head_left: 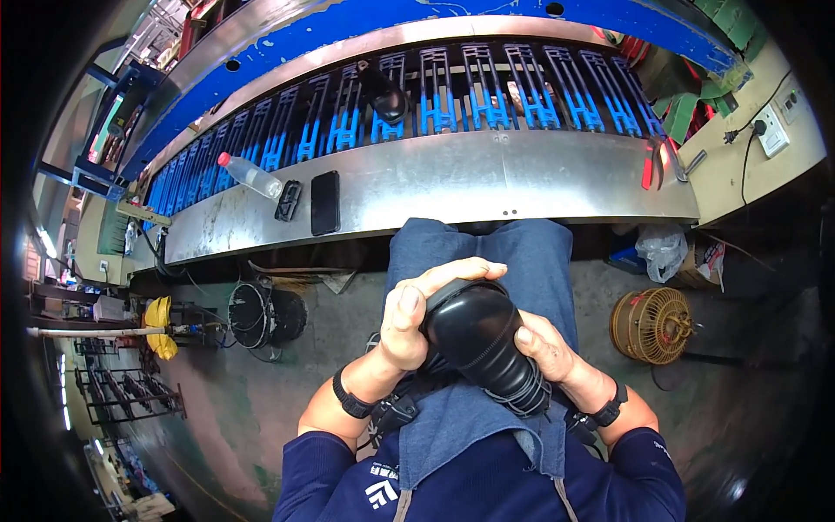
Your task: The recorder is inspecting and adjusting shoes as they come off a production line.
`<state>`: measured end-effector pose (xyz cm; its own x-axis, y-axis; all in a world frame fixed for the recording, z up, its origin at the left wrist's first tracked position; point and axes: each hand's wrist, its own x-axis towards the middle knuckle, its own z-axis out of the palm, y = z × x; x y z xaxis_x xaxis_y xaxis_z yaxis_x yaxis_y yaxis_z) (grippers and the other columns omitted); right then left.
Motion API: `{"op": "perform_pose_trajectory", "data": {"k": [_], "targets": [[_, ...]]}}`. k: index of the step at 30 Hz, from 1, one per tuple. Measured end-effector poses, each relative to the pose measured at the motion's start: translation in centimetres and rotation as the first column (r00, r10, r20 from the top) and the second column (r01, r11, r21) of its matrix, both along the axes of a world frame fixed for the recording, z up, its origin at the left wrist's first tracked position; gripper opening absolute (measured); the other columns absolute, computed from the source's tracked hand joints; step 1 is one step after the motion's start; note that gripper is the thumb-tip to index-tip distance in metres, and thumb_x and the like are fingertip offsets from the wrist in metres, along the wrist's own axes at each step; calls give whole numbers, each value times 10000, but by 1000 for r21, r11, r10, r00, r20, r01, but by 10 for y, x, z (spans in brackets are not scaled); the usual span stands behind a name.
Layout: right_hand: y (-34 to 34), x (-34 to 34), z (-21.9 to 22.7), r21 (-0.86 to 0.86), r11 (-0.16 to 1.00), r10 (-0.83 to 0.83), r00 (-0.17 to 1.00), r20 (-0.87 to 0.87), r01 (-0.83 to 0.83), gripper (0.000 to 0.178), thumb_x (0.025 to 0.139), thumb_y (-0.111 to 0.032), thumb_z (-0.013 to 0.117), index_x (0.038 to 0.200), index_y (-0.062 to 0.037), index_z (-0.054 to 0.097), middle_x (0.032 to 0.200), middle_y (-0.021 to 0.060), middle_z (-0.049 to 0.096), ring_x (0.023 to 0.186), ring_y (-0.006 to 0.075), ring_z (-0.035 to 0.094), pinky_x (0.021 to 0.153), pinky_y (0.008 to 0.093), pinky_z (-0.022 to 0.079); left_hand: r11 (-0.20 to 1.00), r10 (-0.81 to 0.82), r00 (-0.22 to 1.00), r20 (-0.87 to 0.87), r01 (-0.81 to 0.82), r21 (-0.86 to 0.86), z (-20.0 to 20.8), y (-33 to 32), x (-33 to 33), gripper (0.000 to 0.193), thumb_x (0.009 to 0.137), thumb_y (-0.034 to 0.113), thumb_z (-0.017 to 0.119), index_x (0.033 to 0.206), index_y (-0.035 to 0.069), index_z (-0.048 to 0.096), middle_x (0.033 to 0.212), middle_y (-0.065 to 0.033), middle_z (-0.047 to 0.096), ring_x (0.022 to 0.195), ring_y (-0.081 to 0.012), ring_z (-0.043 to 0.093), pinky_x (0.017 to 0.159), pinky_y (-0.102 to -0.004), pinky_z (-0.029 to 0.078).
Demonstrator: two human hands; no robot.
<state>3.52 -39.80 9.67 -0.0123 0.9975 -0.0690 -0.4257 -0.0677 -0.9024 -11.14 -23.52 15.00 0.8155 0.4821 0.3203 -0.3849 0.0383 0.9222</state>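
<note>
A shiny black lace-up shoe (474, 326) is held above my lap, its rounded toe pointing away and its laces near my body. My left hand (417, 317) is closed around the left side of the toe, its fingers reaching over the far edge. My right hand (544, 348) grips the shoe from the right, with the thumb against its side and the other fingers hidden beneath. Under the shoe lies a blue denim apron (470, 439) over my lap. Another black shoe (387, 97) rests on the blue-barred conveyor (435, 109) ahead.
Along the steel ledge (417, 178) lie a capped plastic bottle (250, 177), a black phone (325, 203), a small black object (288, 201) and red-handled pliers (651, 165). A bucket (250, 315) stands at left, a round wicker basket (651, 325) at right. Power sockets (771, 130) are on the right wall.
</note>
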Motion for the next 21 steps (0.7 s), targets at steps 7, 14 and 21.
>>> {"op": "perform_pose_trajectory", "data": {"k": [7,14,21], "targets": [[-3,-1,-5,13,1000,-16,1000,-2,16,668,1000,-524,494,1330,56,519,1133,84,634,1025,131,589,897,271,471,1000,-9,999,-38,10,13,1,-2,-1,798,1016,556,214,1248,-109,589,1256,-258,638,1118,-340,643,1019,-423,474],[-9,-6,-6,47,996,-74,997,-25,75,647,994,-518,520,1285,58,551,1120,83,642,1026,136,588,904,279,470,998,-36,993,-115,41,47,12,-9,-13,754,1021,510,219,1283,-106,566,1290,-262,618,1160,-339,634,1037,-397,468],[-13,-2,-11,-21,998,-63,996,-61,62,645,994,-496,524,1326,57,536,1155,76,642,1042,127,581,907,276,467,847,69,961,-267,84,524,45,1,-28,657,797,163,819,1325,-95,526,1281,-352,582,1208,-402,602,1030,-438,475]]}}
